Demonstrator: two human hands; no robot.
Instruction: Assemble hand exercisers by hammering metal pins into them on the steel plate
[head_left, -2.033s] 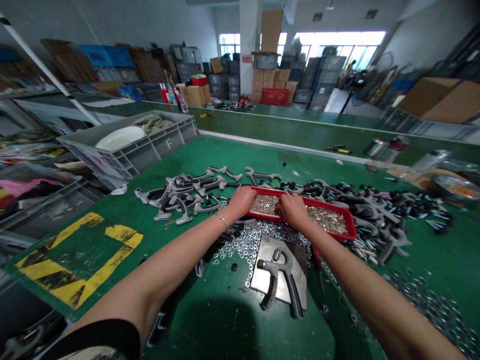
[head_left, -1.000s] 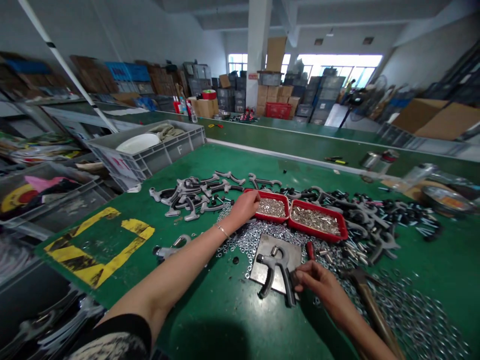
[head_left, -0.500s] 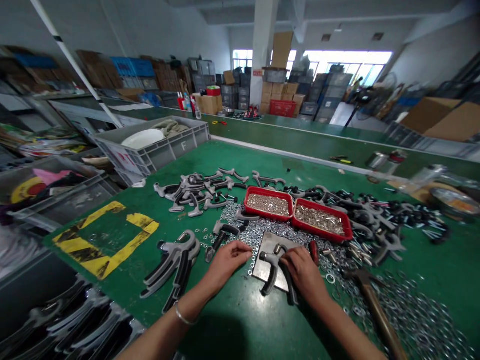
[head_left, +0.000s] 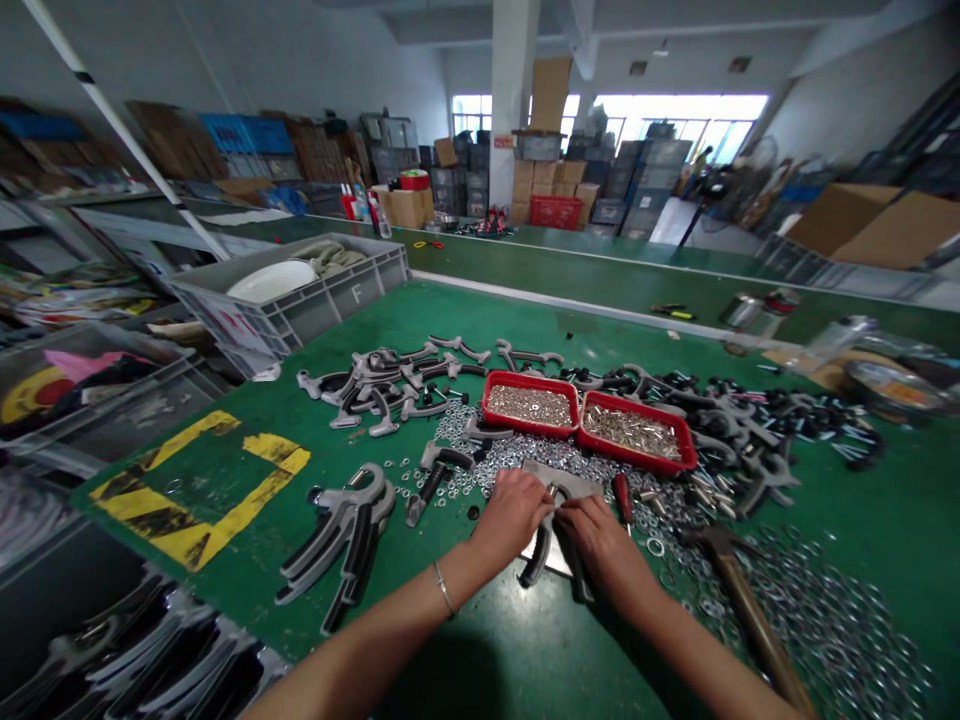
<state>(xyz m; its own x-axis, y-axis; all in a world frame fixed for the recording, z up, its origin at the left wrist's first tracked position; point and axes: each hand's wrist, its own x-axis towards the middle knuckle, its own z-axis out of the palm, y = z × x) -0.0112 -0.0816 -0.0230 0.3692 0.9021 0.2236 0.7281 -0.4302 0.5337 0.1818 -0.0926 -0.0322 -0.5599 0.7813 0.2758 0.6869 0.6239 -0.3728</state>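
Now both hands work close together over a gray hand grip [head_left: 535, 560] that lies on a flat, dull metal plate [head_left: 581, 484] in front of the person. The left hand [head_left: 519, 512] is nearly closed, its fingers bent at the grip's rounded head; whether the fingertips pinch some small part I cannot tell, as they hide it. The right hand [head_left: 600, 545] is curled shut on the grip's right side, covering much of that curved, black-padded leg. Behind the plate spreads a glittering litter of small ring-shaped nuts [head_left: 517, 455], and beyond stand two oblong red plastic trays, the left tray [head_left: 525, 425] and right tray [head_left: 637, 458], filled with tiny shiny metal pieces. A screwdriver [head_left: 623, 497] with a smooth red handle lies just right of the plate; farther right rests a hammer [head_left: 750, 607] with a worn wooden shaft. Similar padded grips [head_left: 347, 520] overlap on the smooth green bench [head_left: 457, 310], left of the hands.
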